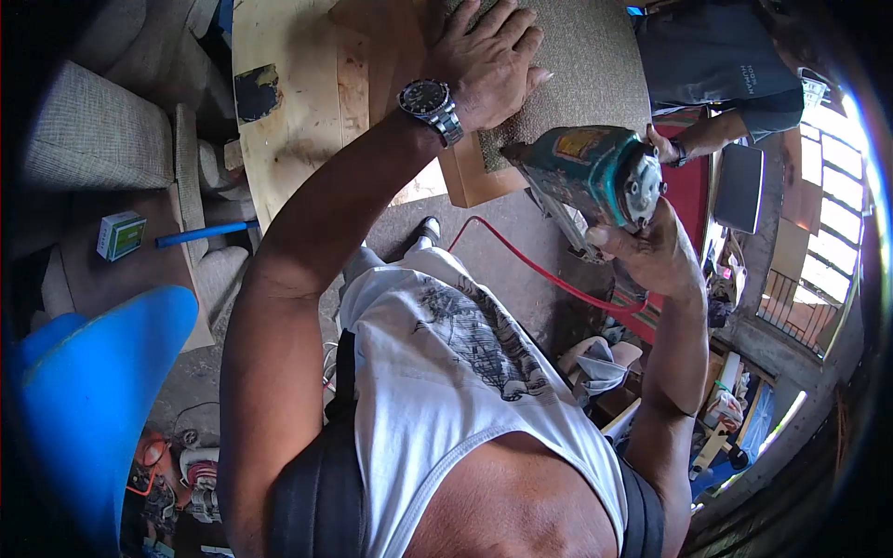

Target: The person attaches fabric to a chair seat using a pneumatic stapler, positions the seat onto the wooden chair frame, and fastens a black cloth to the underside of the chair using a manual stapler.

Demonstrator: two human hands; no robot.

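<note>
While the left hand (488, 67) lies spread on the fabric (595, 65), I have the right hand (653, 253) wrapped around the teal tool (586, 166) (nose leftward, near that hand).

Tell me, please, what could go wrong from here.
The staple gun in the right hand is close to the left hand, so a misplaced shot might injure it. The red hose loops near a shoe and could snag a foot.
</note>
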